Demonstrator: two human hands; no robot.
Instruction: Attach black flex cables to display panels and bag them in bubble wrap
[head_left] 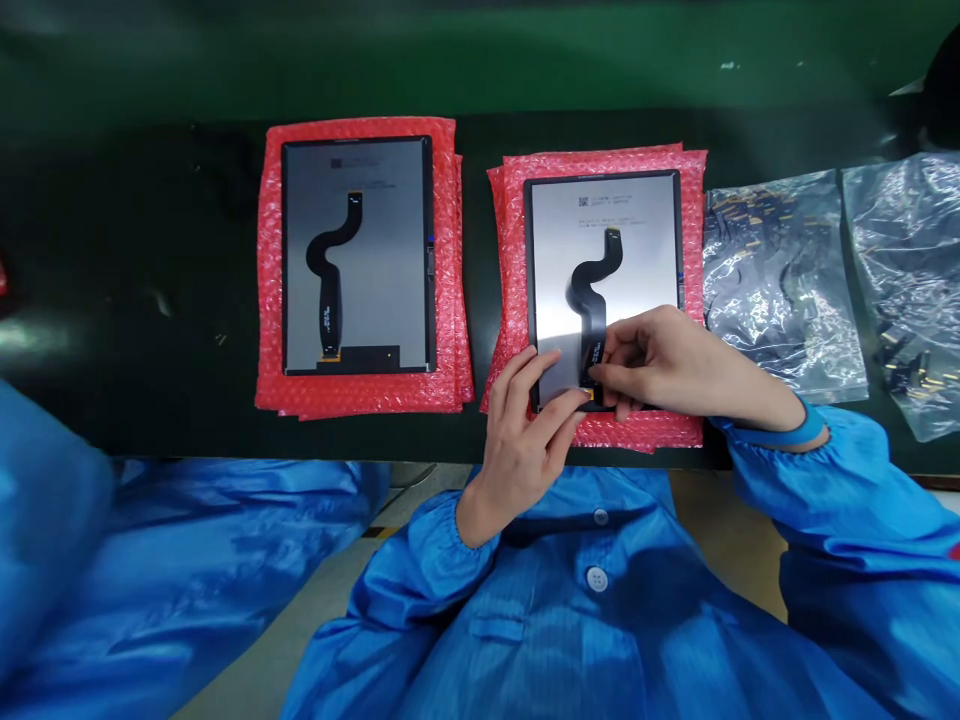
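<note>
In front of me a tablet display panel (555, 250) lies back side up on pink bubble wrap (514, 220). A black S-shaped flex cable (589, 285) runs down its back. My right hand (656, 362) is closed in a pinch on the cable's lower end, fingertips close to the panel's bottom edge. My left hand (525, 425) has its fingers apart, resting on the lower left edge of the panel, with one fingertip beside the gold connector (587, 394). The right fingers partly hide the lower end of the cable.
On the left, a second display panel (382, 270) with a similar attached cable lies on pink bubble wrap (271, 260). Clear plastic bags (787, 290) of black flex cables lie to the right. Another person's blue sleeve (247, 540) is at lower left, near the dark table's (180, 300) front edge.
</note>
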